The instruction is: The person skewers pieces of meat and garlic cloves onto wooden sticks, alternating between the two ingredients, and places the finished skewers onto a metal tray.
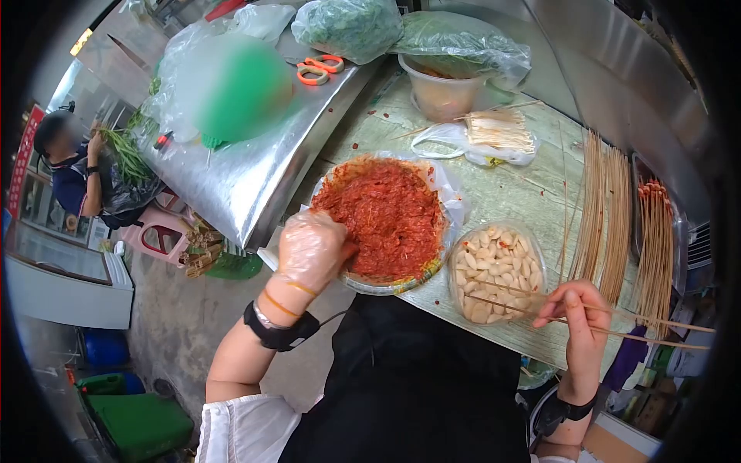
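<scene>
A round bowl lined with plastic holds red chopped paste point(390, 216). My left hand point(311, 245), in a clear plastic glove, is at the bowl's left front edge with its fingers curled; what they hold, if anything, is hidden. My right hand point(577, 309) is bare and pinches two thin wooden skewers point(656, 339). Their left ends lie over a clear tub of peeled garlic cloves point(498, 270), which stands just right of the bowl.
Bundles of bare skewers point(602, 216) lie at the right, beside a tray of red-tipped skewers point(654, 247). White sticks point(500, 131) rest on a bag behind. A metal counter point(270, 154) carries orange-handled scissors point(318, 69). Another person point(69, 170) holds greens at far left.
</scene>
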The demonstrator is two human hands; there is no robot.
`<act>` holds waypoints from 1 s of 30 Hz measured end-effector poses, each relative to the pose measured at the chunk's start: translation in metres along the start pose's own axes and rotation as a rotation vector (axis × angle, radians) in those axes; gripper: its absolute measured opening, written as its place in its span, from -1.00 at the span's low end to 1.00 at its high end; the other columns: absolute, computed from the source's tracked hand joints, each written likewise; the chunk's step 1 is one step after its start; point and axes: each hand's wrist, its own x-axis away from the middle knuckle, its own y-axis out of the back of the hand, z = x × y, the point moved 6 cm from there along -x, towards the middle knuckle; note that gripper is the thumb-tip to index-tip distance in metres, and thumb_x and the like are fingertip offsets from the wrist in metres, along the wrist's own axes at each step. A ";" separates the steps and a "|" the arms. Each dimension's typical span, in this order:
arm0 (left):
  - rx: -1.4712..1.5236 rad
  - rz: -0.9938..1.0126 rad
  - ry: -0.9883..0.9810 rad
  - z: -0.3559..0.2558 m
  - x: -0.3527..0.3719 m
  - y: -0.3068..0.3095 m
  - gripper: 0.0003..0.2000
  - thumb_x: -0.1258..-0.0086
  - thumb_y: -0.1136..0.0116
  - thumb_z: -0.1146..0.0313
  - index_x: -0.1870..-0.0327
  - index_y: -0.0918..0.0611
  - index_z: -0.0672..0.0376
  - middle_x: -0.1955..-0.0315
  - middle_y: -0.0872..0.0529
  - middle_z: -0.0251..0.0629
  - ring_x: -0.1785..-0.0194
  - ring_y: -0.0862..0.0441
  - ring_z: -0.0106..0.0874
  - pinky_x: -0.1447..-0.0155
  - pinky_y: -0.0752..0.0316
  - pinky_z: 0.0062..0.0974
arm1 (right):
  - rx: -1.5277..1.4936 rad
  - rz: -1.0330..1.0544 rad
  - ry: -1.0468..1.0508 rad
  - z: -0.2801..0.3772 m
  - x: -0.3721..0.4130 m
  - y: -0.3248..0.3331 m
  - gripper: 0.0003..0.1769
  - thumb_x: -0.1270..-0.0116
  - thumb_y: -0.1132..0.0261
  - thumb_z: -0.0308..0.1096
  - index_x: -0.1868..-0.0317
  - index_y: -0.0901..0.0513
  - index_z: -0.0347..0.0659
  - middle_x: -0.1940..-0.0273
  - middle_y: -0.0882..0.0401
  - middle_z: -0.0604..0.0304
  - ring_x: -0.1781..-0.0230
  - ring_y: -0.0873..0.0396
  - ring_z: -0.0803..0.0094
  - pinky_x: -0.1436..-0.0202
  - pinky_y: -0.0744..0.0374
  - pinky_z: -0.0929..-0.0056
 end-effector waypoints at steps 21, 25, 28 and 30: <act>1.547 0.202 0.612 0.020 0.001 -0.024 -0.80 -0.40 -0.13 0.29 0.32 -0.58 0.28 0.62 -0.57 -0.34 0.66 -0.45 -0.61 0.58 -0.36 -0.68 | -0.077 -0.188 0.108 0.004 0.003 0.039 -0.67 -0.48 0.00 -0.23 0.31 -0.49 -0.34 0.43 -0.51 0.12 0.50 -0.53 0.47 0.44 -0.58 0.51; 1.815 0.016 0.650 0.001 -0.003 -0.033 -0.87 -0.41 -0.09 0.37 0.23 -0.56 0.26 0.62 -0.60 -0.33 0.66 -0.50 -0.55 0.52 -0.49 -0.60 | -0.178 -0.274 0.130 0.000 0.004 0.051 -0.67 -0.49 0.03 -0.20 0.26 -0.47 -0.32 0.43 -0.51 0.12 0.52 -0.53 0.47 0.46 -0.58 0.50; 1.854 -0.060 0.621 -0.006 -0.007 -0.025 -0.88 -0.40 -0.10 0.39 0.21 -0.56 0.27 0.48 -0.66 -0.26 0.55 -0.57 -0.49 0.43 -0.56 -0.52 | -0.318 -0.257 0.175 -0.005 0.001 0.052 -0.68 -0.50 0.03 -0.21 0.26 -0.46 -0.31 0.42 -0.52 0.11 0.53 -0.54 0.47 0.47 -0.57 0.51; 2.035 0.044 0.459 -0.014 -0.007 -0.029 -0.83 -0.41 -0.09 0.40 0.12 -0.56 0.32 0.32 -0.69 -0.16 0.39 -0.65 -0.41 0.31 -0.60 -0.47 | -0.346 -0.259 0.170 -0.011 0.001 0.055 -0.68 -0.50 0.03 -0.20 0.26 -0.46 -0.30 0.41 -0.52 0.11 0.53 -0.54 0.46 0.47 -0.57 0.51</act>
